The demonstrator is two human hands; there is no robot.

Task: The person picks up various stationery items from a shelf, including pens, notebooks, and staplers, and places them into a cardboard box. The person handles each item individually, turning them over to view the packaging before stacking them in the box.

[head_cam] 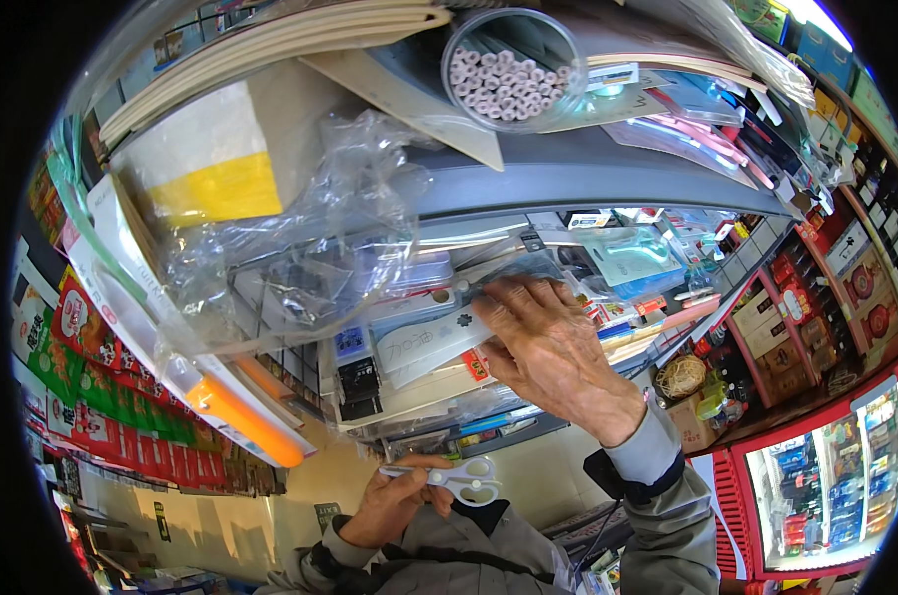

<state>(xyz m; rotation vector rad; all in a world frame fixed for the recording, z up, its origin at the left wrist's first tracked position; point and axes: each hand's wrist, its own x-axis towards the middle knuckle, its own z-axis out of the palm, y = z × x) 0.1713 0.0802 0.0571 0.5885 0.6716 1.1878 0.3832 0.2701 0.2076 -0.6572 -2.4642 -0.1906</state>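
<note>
Low in front of my body, my left hand (403, 500) holds a pair of scissors (449, 478) by the blade end. The pale grey-white finger loops point right. My right hand (549, 346) reaches onto a cluttered stationery shelf (412, 405), its curled fingers over clear plastic packaging (527, 271). Against these fingers lies a long, pale translucent flat item (434, 338) bearing writing and a dark clover mark. The hand hides its right end, so a grip on it cannot be made out. Small black boxes (358, 387) sit at the shelf's left end.
Above, a clear tub of pencils (512, 82) juts from the upper shelf (568, 175). Crumpled clear plastic (293, 275) overhangs the left side, near a boxed orange-handled knife (244, 420). Snack packets (122, 394) hang farther left. A red-framed drinks cooler (743, 513) stands at right.
</note>
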